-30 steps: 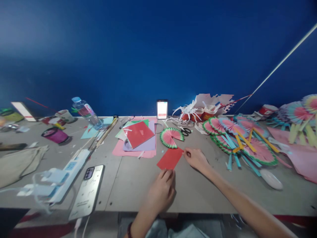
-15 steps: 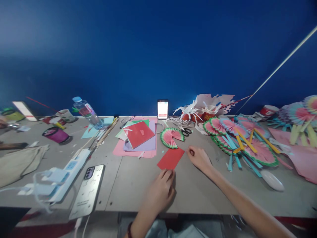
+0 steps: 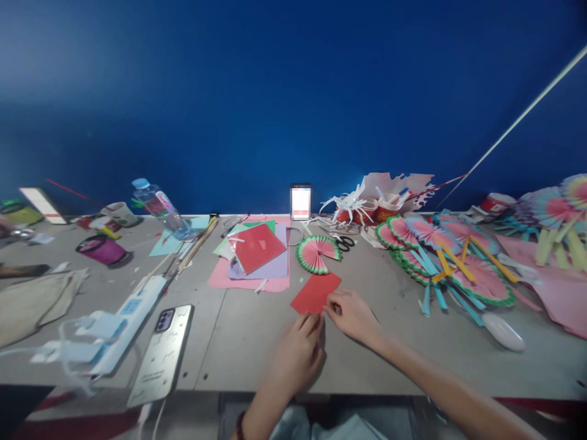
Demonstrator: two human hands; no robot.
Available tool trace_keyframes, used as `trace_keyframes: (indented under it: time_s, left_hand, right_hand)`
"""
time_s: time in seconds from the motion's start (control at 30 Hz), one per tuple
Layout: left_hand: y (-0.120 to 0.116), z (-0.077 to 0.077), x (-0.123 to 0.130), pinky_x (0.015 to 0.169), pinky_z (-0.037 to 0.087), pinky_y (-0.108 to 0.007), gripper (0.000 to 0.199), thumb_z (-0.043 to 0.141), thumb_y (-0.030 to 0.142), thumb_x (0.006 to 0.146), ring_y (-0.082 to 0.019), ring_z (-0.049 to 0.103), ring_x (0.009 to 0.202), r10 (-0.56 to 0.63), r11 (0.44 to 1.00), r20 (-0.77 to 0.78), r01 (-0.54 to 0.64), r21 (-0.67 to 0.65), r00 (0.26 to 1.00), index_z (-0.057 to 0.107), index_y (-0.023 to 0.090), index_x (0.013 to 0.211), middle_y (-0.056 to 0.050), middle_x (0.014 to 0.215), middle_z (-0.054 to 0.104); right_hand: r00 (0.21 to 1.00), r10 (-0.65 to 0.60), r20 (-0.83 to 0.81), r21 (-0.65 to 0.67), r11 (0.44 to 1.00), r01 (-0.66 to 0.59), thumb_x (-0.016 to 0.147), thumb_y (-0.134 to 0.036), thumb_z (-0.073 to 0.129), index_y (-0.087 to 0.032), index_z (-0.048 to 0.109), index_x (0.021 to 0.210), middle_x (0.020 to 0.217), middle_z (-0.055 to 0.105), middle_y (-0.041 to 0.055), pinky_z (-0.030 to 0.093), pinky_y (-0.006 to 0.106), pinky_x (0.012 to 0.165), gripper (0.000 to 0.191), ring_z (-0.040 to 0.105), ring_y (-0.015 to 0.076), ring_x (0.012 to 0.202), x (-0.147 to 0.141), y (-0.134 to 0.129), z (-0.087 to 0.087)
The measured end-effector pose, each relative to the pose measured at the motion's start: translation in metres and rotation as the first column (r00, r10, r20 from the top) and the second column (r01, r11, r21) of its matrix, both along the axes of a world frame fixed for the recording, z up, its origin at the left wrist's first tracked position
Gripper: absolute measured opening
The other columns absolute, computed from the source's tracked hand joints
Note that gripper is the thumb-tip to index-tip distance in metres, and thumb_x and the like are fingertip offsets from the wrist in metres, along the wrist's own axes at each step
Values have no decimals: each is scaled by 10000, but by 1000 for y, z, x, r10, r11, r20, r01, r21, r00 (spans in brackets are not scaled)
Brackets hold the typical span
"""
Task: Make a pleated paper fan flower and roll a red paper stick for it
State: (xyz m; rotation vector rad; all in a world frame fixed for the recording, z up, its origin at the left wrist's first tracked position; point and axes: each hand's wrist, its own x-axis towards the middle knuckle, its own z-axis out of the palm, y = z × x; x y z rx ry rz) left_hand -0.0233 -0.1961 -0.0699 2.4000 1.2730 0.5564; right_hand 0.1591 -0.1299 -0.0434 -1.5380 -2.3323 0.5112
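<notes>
A piece of red paper (image 3: 314,292) lies flat on the grey table in front of me. Its near edge is under the bent fingertips of my left hand (image 3: 298,348), which is closed on it. My right hand (image 3: 354,316) is closed too, with thumb and finger at the paper's near right edge, close to my left fingertips. Just beyond the paper lies a pleated watermelon-style paper fan (image 3: 316,253), pink with a green rim. Black-handled scissors (image 3: 345,243) lie partly behind the fan.
Coloured sheets (image 3: 261,250) are stacked left of the fan. Several finished fans (image 3: 458,256) and a white oval object (image 3: 503,332) lie on the right. Left are a phone (image 3: 162,354), a power strip (image 3: 131,321) and a tilted water bottle (image 3: 162,208). A lit screen (image 3: 301,203) stands at the wall.
My right hand has moved left and toward me, from beside the red paper to its near right edge. My left hand and the paper have stayed in place.
</notes>
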Motion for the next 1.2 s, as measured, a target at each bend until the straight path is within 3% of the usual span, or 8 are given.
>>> trace_keyframes:
  time_s: [0.4,0.87,1.2]
  left_hand:
    - [0,2,0,1010,519,-417,577,429,75,818,-242,473,1262,2,1000,13,-2,-2,1000,441,204,1380,-98,1335,549]
    - [0,8,1,1011,518,-404,562,428,68,812,-253,459,1280,4,998,-34,-6,-60,999,448,168,1365,-99,1343,542]
    - [0,3,0,1008,514,-409,578,437,58,809,-244,458,1275,10,1000,-18,-10,-30,1000,431,192,1372,-96,1334,538]
  right_hand:
    - [1000,-23,-3,-20,1000,23,798,-152,540,-191,529,586,629,638,6,275,255,612,216,550,146,630,0,4,1]
    - [997,-69,20,-57,996,70,814,-201,527,-195,573,600,619,647,21,266,244,575,219,553,147,605,4,12,6]
    - [980,-174,91,-103,978,183,838,-218,526,-204,628,681,673,667,20,221,241,555,189,558,145,633,11,22,6]
